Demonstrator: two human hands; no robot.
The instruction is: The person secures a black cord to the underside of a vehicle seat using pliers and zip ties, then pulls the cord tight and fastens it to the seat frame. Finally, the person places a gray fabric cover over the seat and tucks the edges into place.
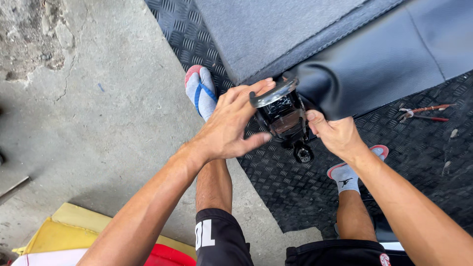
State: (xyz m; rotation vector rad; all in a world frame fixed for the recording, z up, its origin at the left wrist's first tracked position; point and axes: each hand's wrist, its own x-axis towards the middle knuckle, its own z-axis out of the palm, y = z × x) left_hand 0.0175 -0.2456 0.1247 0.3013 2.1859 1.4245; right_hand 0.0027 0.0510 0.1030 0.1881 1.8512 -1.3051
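Observation:
My left hand [231,125] cups the side of a black staple-gun-like tool [283,116] with a shiny metal handle on top. My right hand [335,133] pinches the edge of a black leatherette sheet [379,64], stretched over a grey seat panel [276,29], right beside the tool. The tool's nose presses against the folded leatherette edge. Below the tool hangs a round black fitting [303,153].
A black diamond-pattern rubber mat [295,192] covers the floor under my feet, which wear grey socks and flip-flops [199,91]. Bare concrete [98,123] lies to the left. Pliers with red handles [423,112] rest on the mat at the right. Yellow and red objects [74,234] sit at bottom left.

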